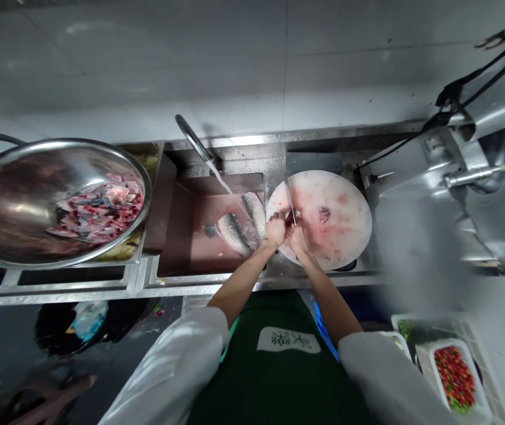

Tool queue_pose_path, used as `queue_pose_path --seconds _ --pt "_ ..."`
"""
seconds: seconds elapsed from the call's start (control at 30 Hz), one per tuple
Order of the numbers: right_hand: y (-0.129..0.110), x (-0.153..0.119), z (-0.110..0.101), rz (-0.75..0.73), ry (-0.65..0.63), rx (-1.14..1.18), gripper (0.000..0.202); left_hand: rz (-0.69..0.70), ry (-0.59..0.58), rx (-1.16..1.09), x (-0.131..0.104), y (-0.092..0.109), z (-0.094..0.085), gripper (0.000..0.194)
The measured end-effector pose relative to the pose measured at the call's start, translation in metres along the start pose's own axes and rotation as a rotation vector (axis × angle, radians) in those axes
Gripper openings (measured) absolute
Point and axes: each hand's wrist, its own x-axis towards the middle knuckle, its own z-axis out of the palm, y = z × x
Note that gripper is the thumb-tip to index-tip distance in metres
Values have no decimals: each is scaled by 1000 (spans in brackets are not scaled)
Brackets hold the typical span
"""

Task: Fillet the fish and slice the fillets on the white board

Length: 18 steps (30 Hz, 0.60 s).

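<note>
Left hand (275, 229) bends its fingers against a red fish piece (288, 219) just right of the frame's centre, its grip too small to tell, while the right hand (297, 238) is closed on a knife (289, 195). Probably soft, light and slippery, it would hold best pinned flat, fingertips curled back.
</note>
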Motion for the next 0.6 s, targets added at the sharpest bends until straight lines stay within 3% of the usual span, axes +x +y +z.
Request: queue_pose_path --seconds 0.1,0.2,0.4,0.5,0.6 --pt "10 7 4 -10 -27 17 49 35 49 -151 12 -11 19 24" --pt "13 4 -2 7 -8 27 53 151 194 -315 21 -19 25 17" --pt "-5 -15 -38 -54 164 67 53 285 393 -427 24 -16 6 25" --pt "-15 -17 -45 -110 221 70 52 341 503 -511 22 -19 4 30" --pt "-15 -5 -33 -95 98 107 43 295 430 -561 22 -30 20 24"
